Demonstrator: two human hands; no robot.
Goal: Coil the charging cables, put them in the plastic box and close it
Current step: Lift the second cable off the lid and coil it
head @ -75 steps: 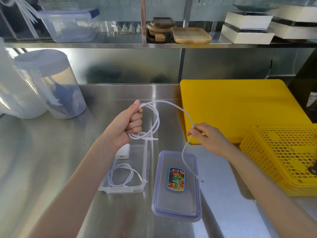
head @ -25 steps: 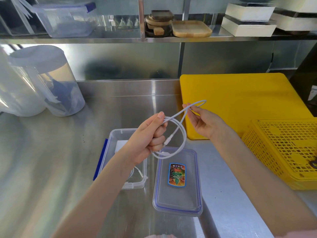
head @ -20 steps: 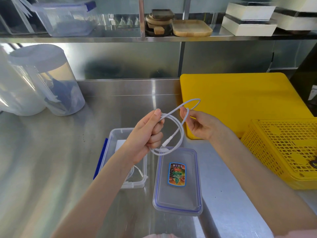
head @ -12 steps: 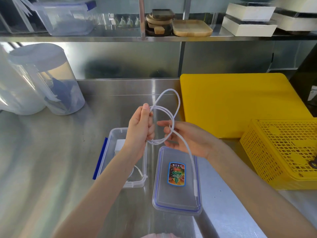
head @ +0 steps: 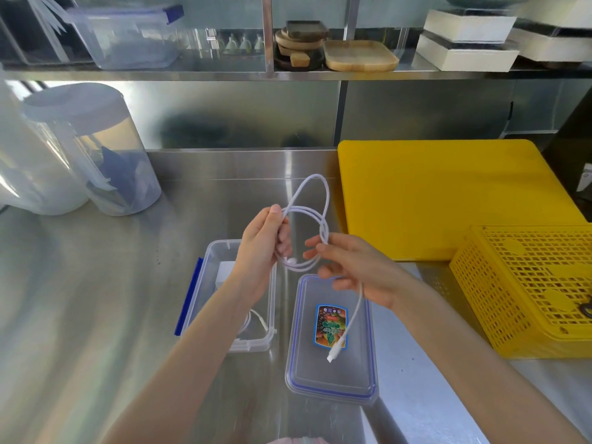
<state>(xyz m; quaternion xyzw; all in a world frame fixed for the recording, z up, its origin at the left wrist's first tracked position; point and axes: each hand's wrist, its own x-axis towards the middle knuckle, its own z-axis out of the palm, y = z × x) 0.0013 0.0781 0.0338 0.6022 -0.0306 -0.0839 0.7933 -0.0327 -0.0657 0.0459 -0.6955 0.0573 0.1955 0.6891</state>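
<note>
Left hand (head: 266,248) and right hand (head: 355,267) are gripping a white cable (head: 315,219) above the lid (head: 333,376), its label (head: 330,326) being unreadable.

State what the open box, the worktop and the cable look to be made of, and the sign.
Box: clear glossy plastic; you see through its walls.
Worktop: probably brushed stainless steel; grey, streaky reflections.
Cable: white, seemingly rubbery plastic sheath; bends in soft loops.

My left hand (head: 261,243) and right hand (head: 355,270) are bare, without rings or watch. Both forearms are uncovered, no sleeve is visible.
</note>
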